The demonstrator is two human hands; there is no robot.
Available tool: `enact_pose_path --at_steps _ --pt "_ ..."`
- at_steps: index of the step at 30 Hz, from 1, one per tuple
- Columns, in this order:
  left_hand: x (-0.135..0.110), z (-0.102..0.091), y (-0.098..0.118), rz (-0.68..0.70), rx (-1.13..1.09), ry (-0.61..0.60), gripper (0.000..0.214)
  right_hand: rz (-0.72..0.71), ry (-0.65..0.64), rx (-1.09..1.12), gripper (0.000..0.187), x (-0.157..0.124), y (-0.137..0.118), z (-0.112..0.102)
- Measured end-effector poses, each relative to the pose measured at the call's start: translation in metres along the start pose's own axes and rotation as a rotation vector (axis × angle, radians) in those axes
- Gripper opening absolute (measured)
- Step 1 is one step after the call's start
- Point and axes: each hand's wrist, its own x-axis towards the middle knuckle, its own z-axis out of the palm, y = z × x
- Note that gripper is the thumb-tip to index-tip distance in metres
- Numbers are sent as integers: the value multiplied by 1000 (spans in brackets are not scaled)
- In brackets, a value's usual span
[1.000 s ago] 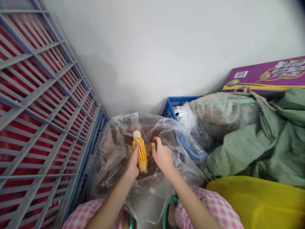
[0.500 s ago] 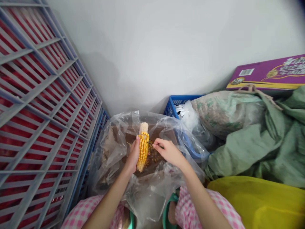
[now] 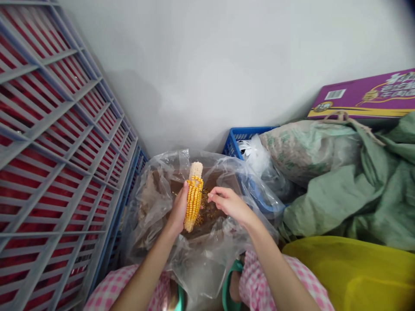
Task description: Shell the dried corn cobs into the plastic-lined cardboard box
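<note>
from the head view, the left hand (image 3: pixel 177 209) is clenched around a corn cob (image 3: pixel 193 203), held upright inside a clear plastic bag (image 3: pixel 201 263). the right hand (image 3: pixel 227 205) is pinched just beside the cob, above loose kernels (image 3: pixel 205 207); i cannot tell if it grasps anything.

You see a purple carton (image 3: pixel 359 97), white barcode label (image 3: pixel 335 94) too small to read, large white characters (image 3: pixel 402 82), perhaps Chinese, unreadable from here
</note>
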Motion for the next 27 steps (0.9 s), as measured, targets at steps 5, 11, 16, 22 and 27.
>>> enact_pose_path --at_steps 5,11,16,22,27 --pt "1 0 1 30 6 2 63 21 -3 35 23 -1 -4 1" --pt "1 1 1 52 7 -2 60 35 -15 69 23 -2 -5 0" --pt "0 2 1 61 7 0 58 -3 30 -75 23 1 1 0" --pt "-3 3 2 43 22 11 62 -27 51 -137 25 2 2 -2" --pt "-4 3 2 55 -28 -12 56 0 24 -111 24 0 1 -3"
